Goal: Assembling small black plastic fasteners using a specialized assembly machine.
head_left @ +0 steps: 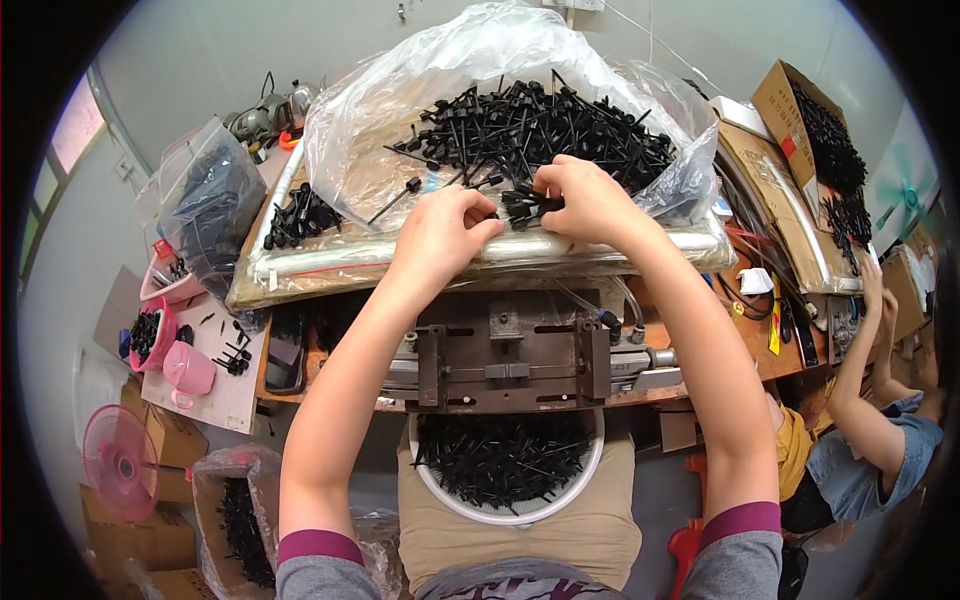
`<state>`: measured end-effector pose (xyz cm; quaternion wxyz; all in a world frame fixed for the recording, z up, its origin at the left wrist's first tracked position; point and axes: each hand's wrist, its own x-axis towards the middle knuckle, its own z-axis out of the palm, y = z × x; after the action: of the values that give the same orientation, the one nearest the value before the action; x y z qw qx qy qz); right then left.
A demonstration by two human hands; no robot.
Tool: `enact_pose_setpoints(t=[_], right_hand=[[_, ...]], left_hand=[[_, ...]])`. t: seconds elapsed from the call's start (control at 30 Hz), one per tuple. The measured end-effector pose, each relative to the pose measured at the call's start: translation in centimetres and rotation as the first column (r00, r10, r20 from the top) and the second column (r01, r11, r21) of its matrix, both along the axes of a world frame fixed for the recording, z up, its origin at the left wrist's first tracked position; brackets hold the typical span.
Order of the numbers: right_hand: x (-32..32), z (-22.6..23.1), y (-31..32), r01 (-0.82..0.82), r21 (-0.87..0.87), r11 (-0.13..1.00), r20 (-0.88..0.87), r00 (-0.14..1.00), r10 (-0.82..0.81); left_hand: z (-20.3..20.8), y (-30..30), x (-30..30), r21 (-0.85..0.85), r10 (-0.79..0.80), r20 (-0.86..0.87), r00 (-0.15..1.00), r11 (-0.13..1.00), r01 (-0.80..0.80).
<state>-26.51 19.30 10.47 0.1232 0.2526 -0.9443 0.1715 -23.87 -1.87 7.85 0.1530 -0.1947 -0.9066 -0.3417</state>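
Note:
My left hand (446, 232) is closed in a pinch at the near edge of the tray, with a small black end showing at its fingertips. Beside it, my right hand (588, 203) grips a small bunch of black stemmed plastic parts (524, 208). Behind both hands lies a heap of the same thin-stemmed black parts (545, 125) on an opened clear plastic bag (385, 105). A few loose pieces lie near my left hand. The tray's near rim (340, 257) is wrapped in clear film. Below my wrists stands a dark metal clamping fixture (505, 345).
A white basket (515, 518) of black parts rests on my lap. Leftward are a pink mug (190, 368), a phone (286, 350) and a pink fan (122, 466). On the right, a cardboard box (775, 105) spills black parts near a co-worker's hands (875, 300).

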Motion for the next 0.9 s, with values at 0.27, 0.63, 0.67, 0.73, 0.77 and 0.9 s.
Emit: enact_pose_setpoints(t=[0.27, 0.63, 0.67, 0.73, 0.77, 0.9], right_hand=[[-0.4, 0.4, 1.3, -0.077, -0.016, 0.997, 0.045, 0.996, 0.078], [0.9, -1.1, 0.9, -0.114, -0.149, 0.982, -0.081, 0.991, 0.102], [1.2, -1.1, 1.0, -0.111, -0.156, 0.982, -0.078, 0.992, 0.099], [1.3, -1.6, 1.0, -0.118, -0.209, 0.971, -0.1, 0.99, 0.098], [1.2, -1.9, 1.0, -0.129, -0.254, 0.959, -0.124, 0.987, 0.1], [0.9, -2.7, 1.0, -0.095, -0.49, 0.866, -0.194, 0.981, -0.003]], left_hand=[[2.4, -0.8, 3.4, 0.321, -0.169, 0.235, 0.957, 0.943, 0.087], [2.3, -1.6, 8.2, 0.553, -0.139, -0.008, 0.99, 0.824, 0.12], [1.7, -1.2, 9.4, 0.475, -0.126, -0.111, 0.986, 0.864, 0.164], [1.0, -0.6, 12.2, 0.343, -0.17, -0.188, 0.967, 0.912, 0.227], [0.1, -0.7, 13.2, 0.264, -0.19, -0.214, 0.958, 0.933, 0.245], [-2.9, -0.2, 17.2, 0.243, -0.23, -0.106, 0.967, 0.937, 0.249]])
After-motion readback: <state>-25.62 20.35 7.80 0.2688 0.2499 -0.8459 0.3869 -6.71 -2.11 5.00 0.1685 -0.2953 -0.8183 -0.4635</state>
